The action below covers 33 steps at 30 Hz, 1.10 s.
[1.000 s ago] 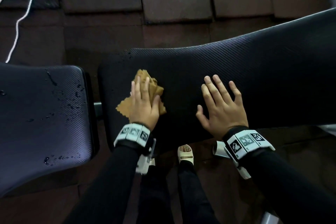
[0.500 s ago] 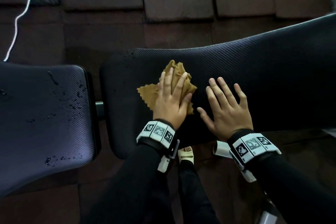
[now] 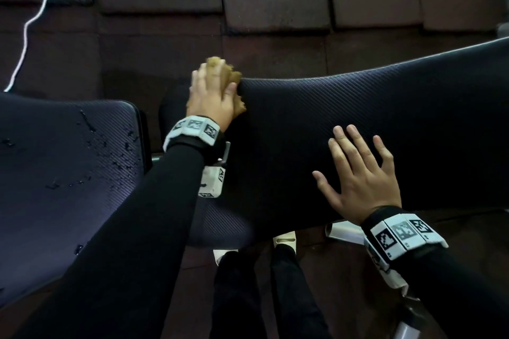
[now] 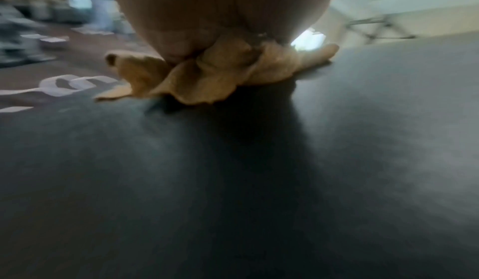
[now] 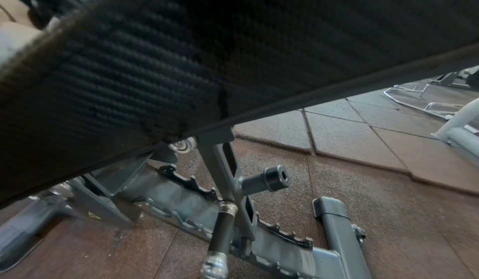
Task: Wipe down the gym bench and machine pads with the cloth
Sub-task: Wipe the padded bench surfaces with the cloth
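I have my left hand [image 3: 212, 96] at the far edge of the backrest pad [image 3: 358, 129], pressing the tan cloth [image 3: 223, 70] down against it. The cloth is bunched under the palm and sticks out past the fingers over that far edge. The left wrist view shows it crumpled flat on the pad surface, but I cannot tell whether the fingers are curled into it or lying straight on top.

My right hand [image 3: 360, 176] lies flat on the near part of the same pad, fingers spread and straight, holding nothing; I judge it is only steadying the pad.

The step in hand, as I read it, is wiping the backrest, now at its far left corner. The seat pad [image 3: 63, 173] to the left carries scattered droplets [image 3: 91, 129] and looks unwiped.

Next I would draw the cloth back toward the near side for 1 more pass, keeping pressure even so the cloth does not slip off the edge, then cross the gap to the seat pad.
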Each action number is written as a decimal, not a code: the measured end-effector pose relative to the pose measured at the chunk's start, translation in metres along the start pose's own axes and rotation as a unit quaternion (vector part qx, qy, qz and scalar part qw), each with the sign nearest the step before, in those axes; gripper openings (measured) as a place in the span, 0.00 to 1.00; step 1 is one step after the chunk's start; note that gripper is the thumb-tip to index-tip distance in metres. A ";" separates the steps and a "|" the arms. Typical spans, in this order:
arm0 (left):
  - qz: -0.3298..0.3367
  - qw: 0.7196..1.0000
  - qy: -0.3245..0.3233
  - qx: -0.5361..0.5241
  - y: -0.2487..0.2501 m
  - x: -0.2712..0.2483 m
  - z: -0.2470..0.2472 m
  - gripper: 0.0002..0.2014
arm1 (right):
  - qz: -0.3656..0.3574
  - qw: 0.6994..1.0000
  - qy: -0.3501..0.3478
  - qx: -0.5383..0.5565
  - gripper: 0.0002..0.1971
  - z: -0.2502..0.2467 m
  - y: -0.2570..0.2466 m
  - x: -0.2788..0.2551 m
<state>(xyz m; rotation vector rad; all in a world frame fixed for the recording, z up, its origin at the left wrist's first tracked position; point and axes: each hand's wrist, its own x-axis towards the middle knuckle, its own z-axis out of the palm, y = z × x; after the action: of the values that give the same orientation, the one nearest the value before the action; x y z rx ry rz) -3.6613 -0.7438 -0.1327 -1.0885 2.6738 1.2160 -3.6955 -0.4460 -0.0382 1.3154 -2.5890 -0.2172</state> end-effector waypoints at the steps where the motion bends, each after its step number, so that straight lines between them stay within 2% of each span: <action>1: -0.024 0.999 0.021 -0.022 -0.012 0.000 -0.002 0.28 | 0.001 1.000 -0.002 0.001 0.29 0.000 0.000 0.000; 4: -0.098 0.990 0.084 -0.053 -0.045 -0.023 -0.003 0.28 | 0.002 1.000 -0.008 0.001 0.29 0.001 0.000 0.001; 7: -0.166 0.977 0.114 -0.065 -0.059 -0.067 0.007 0.27 | 0.000 1.000 -0.010 0.000 0.29 0.001 0.000 0.000; 10: -0.215 0.967 0.113 -0.072 -0.047 -0.110 0.020 0.28 | 0.003 1.000 -0.009 0.000 0.29 0.000 0.000 0.000; 12: -0.223 0.969 0.088 -0.059 -0.027 -0.132 0.031 0.29 | 0.002 1.000 -0.008 -0.001 0.29 0.000 0.000 0.000; 15: -0.168 0.984 0.041 -0.037 0.006 -0.143 0.041 0.29 | 0.003 1.000 -0.008 -0.002 0.29 0.001 0.000 0.000; 18: -0.088 0.995 0.020 -0.029 0.023 -0.119 0.039 0.29 | 0.003 1.000 -0.006 -0.001 0.29 0.000 0.000 0.001; 21: -0.032 0.999 0.013 0.000 0.019 -0.080 0.028 0.28 | 0.003 1.000 -0.006 0.002 0.29 0.000 0.000 0.001; 25: -0.014 0.999 0.015 -0.026 -0.009 -0.051 0.013 0.27 | 0.002 1.000 -0.010 0.002 0.29 -0.001 0.001 0.001; 27: -0.044 0.998 0.034 -0.040 -0.030 -0.050 0.010 0.27 | 0.002 1.000 -0.013 0.001 0.29 -0.001 0.000 0.000; 31: -0.194 0.970 0.121 -0.088 -0.074 -0.065 0.006 0.25 | 0.004 1.000 -0.010 0.005 0.29 -0.001 0.000 0.001; 33: -0.221 0.960 0.137 -0.107 -0.083 -0.067 0.004 0.25 | 0.005 1.000 -0.008 0.007 0.29 -0.001 -0.001 0.001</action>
<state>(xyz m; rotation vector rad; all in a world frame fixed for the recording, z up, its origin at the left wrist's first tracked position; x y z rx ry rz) -3.5620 -0.7389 -0.1715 -1.8868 2.2979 1.3618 -3.6954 -0.4474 -0.0368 1.3109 -2.6132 -0.2092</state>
